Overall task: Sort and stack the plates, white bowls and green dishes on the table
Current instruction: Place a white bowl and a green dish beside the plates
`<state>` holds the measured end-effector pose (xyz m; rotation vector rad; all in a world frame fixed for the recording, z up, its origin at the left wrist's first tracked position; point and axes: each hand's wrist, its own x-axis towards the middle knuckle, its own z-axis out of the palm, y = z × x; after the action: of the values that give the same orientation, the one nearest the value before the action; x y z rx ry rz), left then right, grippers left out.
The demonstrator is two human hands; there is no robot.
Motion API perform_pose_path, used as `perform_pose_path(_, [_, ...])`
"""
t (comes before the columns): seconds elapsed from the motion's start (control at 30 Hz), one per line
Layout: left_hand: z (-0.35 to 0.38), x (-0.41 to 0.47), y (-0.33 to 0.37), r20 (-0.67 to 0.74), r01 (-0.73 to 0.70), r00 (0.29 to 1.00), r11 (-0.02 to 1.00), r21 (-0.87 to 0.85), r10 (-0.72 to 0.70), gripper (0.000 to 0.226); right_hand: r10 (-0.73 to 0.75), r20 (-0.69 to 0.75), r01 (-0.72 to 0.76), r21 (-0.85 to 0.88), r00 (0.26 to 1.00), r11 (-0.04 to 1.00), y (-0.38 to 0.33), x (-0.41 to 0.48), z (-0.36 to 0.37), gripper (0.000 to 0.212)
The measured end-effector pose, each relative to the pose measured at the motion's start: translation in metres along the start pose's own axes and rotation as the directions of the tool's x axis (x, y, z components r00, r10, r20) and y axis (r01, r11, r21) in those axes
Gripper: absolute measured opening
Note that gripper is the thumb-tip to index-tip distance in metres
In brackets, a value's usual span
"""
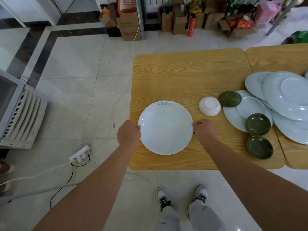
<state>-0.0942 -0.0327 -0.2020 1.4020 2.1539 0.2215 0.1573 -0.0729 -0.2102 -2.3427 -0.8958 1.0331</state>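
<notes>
A large pale plate (165,129) with grey writing on its far rim sits right side up near the left front of the wooden table (183,72). My left hand (129,133) grips its left rim and my right hand (204,130) grips its right rim. To the right, a small white bowl (209,106) lies upside down. One green dish (229,98) is upside down beside it, and two more green dishes (258,124) (259,147) lie right side up. Several pale plates (286,97) overlap loosely at the right, some upside down.
A second table (280,57) adjoins on the right. On the floor at the left are a power strip (80,155) with cables and a grey appliance (18,112). Cardboard boxes (130,25) and a red extinguisher (190,26) line the back wall. My feet (181,199) stand by the table's front edge.
</notes>
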Motion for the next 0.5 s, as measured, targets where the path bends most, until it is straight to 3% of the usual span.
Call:
perform_pose_path(0.13, [0.005,-0.009,0.042,-0.135,-0.218,0.969,0.972,-0.086,0.205,0.023,0.048,-0.008,-0.045,0.195,0.999,0.980,-0.008,0.019,-0.031,0.013])
perform_pose_path(0.23, [0.020,-0.015,0.093,-0.113,-0.391,0.920,0.895,-0.213,0.375,0.021,0.105,-0.026,-0.090,0.333,0.994,0.938,-0.009,0.041,-0.062,0.008])
perform_pose_path(0.33, [0.045,-0.016,0.143,-0.004,-0.391,0.915,0.887,-0.248,0.402,0.019,0.134,-0.014,-0.113,0.458,0.991,0.882,-0.009,0.058,-0.087,0.011])
perform_pose_path(0.37, [0.054,-0.016,0.158,0.055,-0.364,0.920,0.897,-0.252,0.389,0.020,0.125,0.020,-0.121,0.438,0.992,0.891,-0.009,0.063,-0.093,0.005])
perform_pose_path(0.4, [0.063,-0.015,0.171,0.110,-0.340,0.921,0.908,-0.245,0.374,0.021,0.158,0.067,-0.172,0.426,0.985,0.888,-0.009,0.071,-0.097,0.013])
perform_pose_path(0.43, [0.073,-0.014,0.183,0.152,-0.326,0.918,0.916,-0.233,0.366,0.022,0.204,0.089,-0.223,0.382,0.975,0.897,-0.013,0.072,-0.101,0.035])
perform_pose_path(0.47, [0.081,-0.013,0.194,0.177,-0.317,0.917,0.924,-0.214,0.356,0.023,0.162,0.081,-0.173,0.164,0.983,0.971,-0.011,0.077,-0.107,0.053])
perform_pose_path(0.5, [0.088,-0.011,0.204,0.190,-0.318,0.916,0.929,-0.192,0.352,0.025,0.139,0.081,-0.147,0.100,0.987,0.984,-0.009,0.082,-0.113,0.061])
